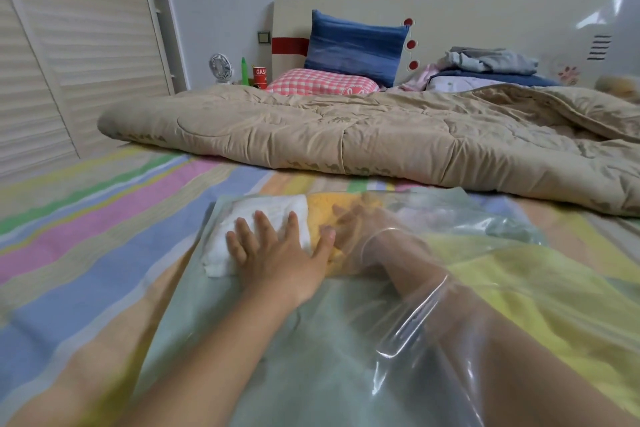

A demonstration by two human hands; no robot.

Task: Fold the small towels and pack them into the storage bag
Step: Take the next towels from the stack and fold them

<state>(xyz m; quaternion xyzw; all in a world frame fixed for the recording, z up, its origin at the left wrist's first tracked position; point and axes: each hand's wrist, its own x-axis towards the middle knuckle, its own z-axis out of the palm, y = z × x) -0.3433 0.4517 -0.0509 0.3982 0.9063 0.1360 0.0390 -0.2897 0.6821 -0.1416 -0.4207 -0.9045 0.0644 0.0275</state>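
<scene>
Storage bag [346, 357] sleeves right hand [349, 229]; left hand [277, 253] flattens white towel [221, 253].

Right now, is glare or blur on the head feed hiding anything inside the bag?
Head view: glare streaks sit on the storage bag film over the right forearm; the right hand inside reads hazy through the plastic, so its grip is unclear. White towel and yellow towel show fairly clearly; the left hand lies flat on top. Wide-angle bending at the edges.

- The striped sheet [114, 218] lay bare toward nine o'clock, open for passage.
- At twelve o'clock the bunched tan quilt [346, 135] barred the way.
- The storage bag [485, 253] film covered three o'clock.
</scene>
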